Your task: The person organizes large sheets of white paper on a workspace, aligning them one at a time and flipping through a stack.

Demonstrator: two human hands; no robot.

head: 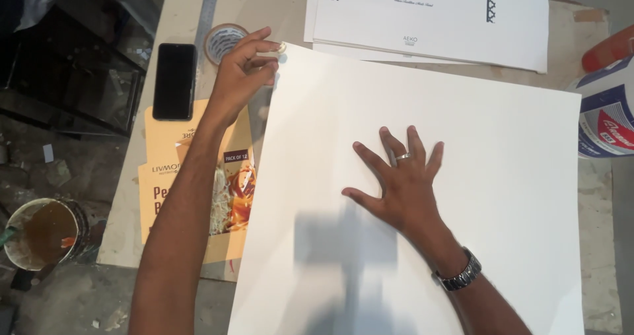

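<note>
1. White sheet (462,143): a large blank sheet lying flat on the worktable (264,5), filling the centre and the 3 to 6 o'clock part of the view. Its lower edge is cut off by the frame.
2. Right hand (399,183): flat on the middle of the white sheet, palm down, fingers spread, grasping nothing. A ring sits on one finger and a metal watch (460,273) on the wrist.
3. Left hand (244,71): at 11 o'clock, fingertips pinching the top left corner of the white sheet. The corner itself is too small to show whether it is lifted.
4. Tape roll (221,41): just beside the left hand, at its 10 o'clock, partly hidden by the fingers.
5. Black phone (174,81): face up, at 9 o'clock of the left hand.
6. Orange flattened carton (198,176): under the left forearm, partly covered by the arm and the white sheet.
7. Printed sheets (429,18): stacked at 12 o'clock, cut off at the top.
8. Paint pot (43,233): on the floor at 8 o'clock.
9. Tub (604,117): at 3 o'clock, cut off by the frame; its kind is hard to make out.
</note>
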